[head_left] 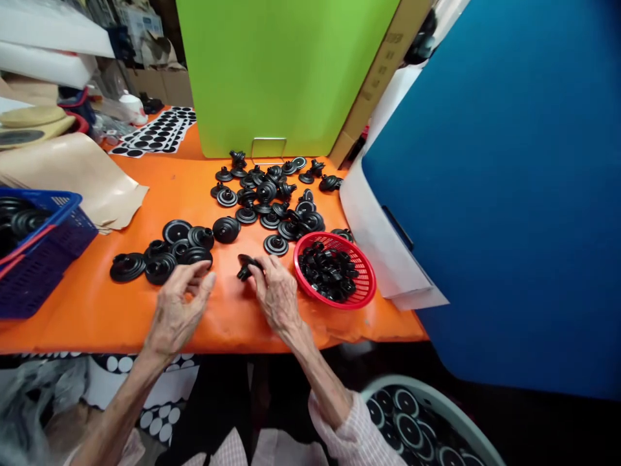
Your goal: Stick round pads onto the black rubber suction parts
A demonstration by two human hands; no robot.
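My right hand [277,291] grips a small black disc part [248,265] with a knob pointing down and left, over the orange table [233,323]. My left hand [179,307] is at the near edge of a cluster of larger black discs [160,266]; its thumb and fingers are apart, with nothing seen between them. Beyond both hands lies a loose pile of black disc parts [266,193], some upright on their rims. Just right of my right hand stands a red basket [367,278] holding small black pieces [330,272].
A blue basket [72,243] with black discs stands at the left, beside brown paper [82,175]. A green panel [291,71] rises behind the pile, and a blue panel [509,194] fills the right. Below the table, a round tub [466,414] holds ringed discs.
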